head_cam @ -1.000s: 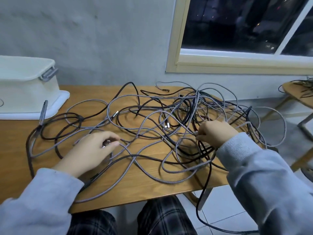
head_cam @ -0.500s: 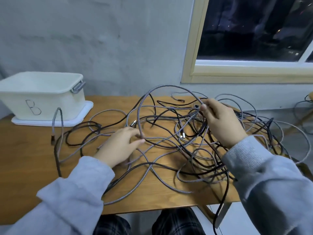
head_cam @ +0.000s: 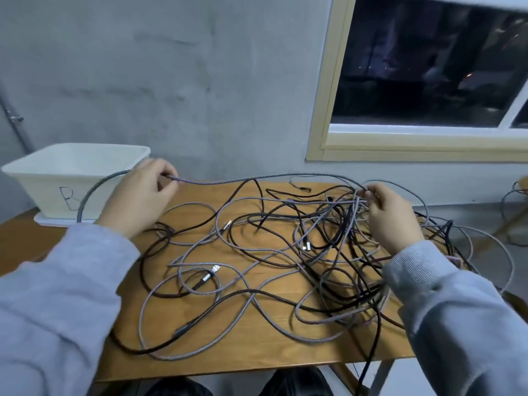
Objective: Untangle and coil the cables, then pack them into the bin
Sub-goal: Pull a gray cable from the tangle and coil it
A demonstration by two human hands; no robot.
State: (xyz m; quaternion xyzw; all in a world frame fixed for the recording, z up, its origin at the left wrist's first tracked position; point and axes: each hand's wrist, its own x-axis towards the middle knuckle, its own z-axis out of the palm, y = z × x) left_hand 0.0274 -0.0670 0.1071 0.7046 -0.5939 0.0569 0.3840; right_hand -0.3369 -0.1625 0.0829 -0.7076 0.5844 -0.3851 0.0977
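A grey braided cable [head_cam: 257,178] is stretched in the air between the two hands, which are held well apart above the far half of the wooden tabletop [head_cam: 257,347]. The left hand [head_cam: 137,201] is raised at the far left, its fingers curled round the cable, which comes out on its left side and arcs down in front of the bin [head_cam: 71,178]. The right hand [head_cam: 391,215] is lifted over the right part of the tabletop, its fingertips pinching the same grey cable where it enters a lifted clump of strands. Below both hands, the tangle of cables [head_cam: 300,252], grey braided and black ones mixed, is spread across most of the tabletop, densest on the right, with some loops hanging over the right and near edges. A metal plug [head_cam: 210,274] lies within a loop near the middle. The white bin stands at the far left corner, against the grey wall [head_cam: 171,81], with a handwritten "B" on its near side. A window [head_cam: 428,67] shows dark at the far right.
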